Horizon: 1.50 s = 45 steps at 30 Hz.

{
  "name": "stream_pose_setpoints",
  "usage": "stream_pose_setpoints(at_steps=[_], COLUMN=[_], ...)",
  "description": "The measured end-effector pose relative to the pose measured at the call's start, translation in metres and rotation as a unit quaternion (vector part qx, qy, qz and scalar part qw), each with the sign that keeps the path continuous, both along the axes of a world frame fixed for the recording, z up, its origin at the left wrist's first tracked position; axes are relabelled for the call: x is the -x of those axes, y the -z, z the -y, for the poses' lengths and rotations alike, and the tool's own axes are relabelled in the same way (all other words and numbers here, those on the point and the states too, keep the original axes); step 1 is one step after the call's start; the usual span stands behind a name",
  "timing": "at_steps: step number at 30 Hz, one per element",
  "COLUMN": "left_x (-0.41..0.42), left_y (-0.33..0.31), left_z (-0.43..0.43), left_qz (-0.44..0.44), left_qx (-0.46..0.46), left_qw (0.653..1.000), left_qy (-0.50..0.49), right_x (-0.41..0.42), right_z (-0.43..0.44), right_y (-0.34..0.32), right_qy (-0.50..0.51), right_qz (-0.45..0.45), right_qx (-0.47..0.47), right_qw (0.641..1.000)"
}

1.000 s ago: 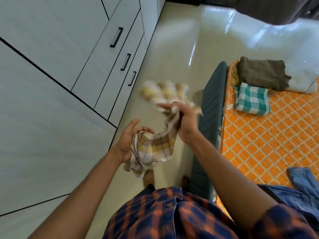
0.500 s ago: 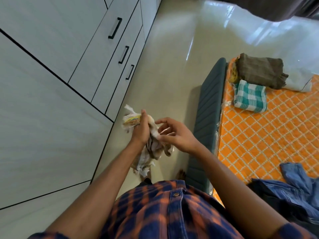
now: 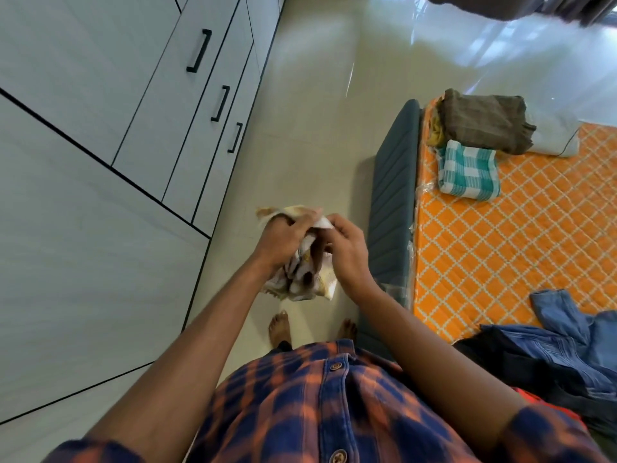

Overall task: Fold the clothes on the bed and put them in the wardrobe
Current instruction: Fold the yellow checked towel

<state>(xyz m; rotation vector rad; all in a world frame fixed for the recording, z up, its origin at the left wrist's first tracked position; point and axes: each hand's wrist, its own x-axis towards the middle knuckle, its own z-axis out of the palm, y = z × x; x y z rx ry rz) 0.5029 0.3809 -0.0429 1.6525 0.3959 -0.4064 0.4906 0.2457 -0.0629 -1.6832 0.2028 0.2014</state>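
Clutching a bunched yellow-and-white checked cloth (image 3: 312, 284) in the curled left hand (image 3: 280, 238), pinching its white corner with the right hand (image 3: 347, 253). Held in mid-air above the floor, between the pale grey wardrobe (image 3: 83, 195) and the orange quilted mattress (image 3: 500, 248) with a folded teal-and-white checked cloth (image 3: 467, 170) on it.

A home bedroom: an orange-quilted bed (image 3: 500, 255) holding clothes (image 3: 467, 168) faces a white wardrobe (image 3: 100, 95).
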Motion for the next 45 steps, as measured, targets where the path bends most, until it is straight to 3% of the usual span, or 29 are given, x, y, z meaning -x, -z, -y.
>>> stream_pose_setpoints(at_steps=[2,5,6,10,15,17,24,26,29,31,35,38,42,45], left_x=[-0.002,-0.001,-0.001,0.002,0.0,-0.002,0.003,0.001,-0.001,-0.003,0.0,0.005,0.011,0.014], left_y=[-0.007,-0.006,-0.006,-0.013,-0.012,-0.009,-0.011,-0.013,-0.014,-0.011,-0.001,0.01,0.04,0.063], left_z=[-0.001,-0.006,-0.007,-0.006,-0.005,-0.007,-0.017,-0.021,-0.022,-0.027,-0.046,-0.062,-0.082,-0.087], left_qz=[0.054,0.048,0.037,0.019,0.049,0.047,0.044,0.055,0.072,0.086,0.122,0.149,0.164,0.052], left_qx=[0.021,0.061,0.075,0.123,0.135,0.146,0.154,0.125,0.028,-0.048,-0.214,-0.324,-0.398,-0.32], left_qw=[0.997,0.99,0.987,0.977,0.978,0.979,0.971,0.974,0.97,0.959,0.912,0.895,0.899,0.932], left_qy=[0.052,0.12,0.134,0.175,0.149,0.136,0.178,0.182,0.23,0.267,0.329,0.269,0.079,-0.16], right_x=[-0.007,-0.022,-0.026,-0.028,-0.023,-0.015,0.003,0.002,0.0,-0.002,-0.006,-0.004,0.0,0.003], right_z=[0.004,0.014,0.017,0.024,0.021,0.019,0.024,0.029,0.034,0.035,0.044,0.052,0.05,0.049], right_y=[-0.008,-0.012,-0.012,-0.01,-0.002,0.0,0.008,0.009,0.005,0.004,0.008,0.011,0.011,0.012], right_qy=[0.111,0.217,0.209,0.083,-0.009,-0.028,-0.131,-0.186,-0.278,-0.274,-0.205,-0.226,-0.212,-0.22], right_qz=[-0.099,-0.204,-0.21,-0.148,-0.207,-0.23,-0.176,-0.173,-0.108,-0.074,-0.087,-0.119,-0.154,-0.156], right_qx=[-0.108,-0.264,-0.265,-0.061,-0.022,-0.048,-0.233,-0.22,-0.076,-0.009,-0.031,-0.066,-0.152,-0.17], right_qw=[0.983,0.917,0.918,0.984,0.978,0.972,0.947,0.942,0.952,0.959,0.974,0.965,0.953,0.948])
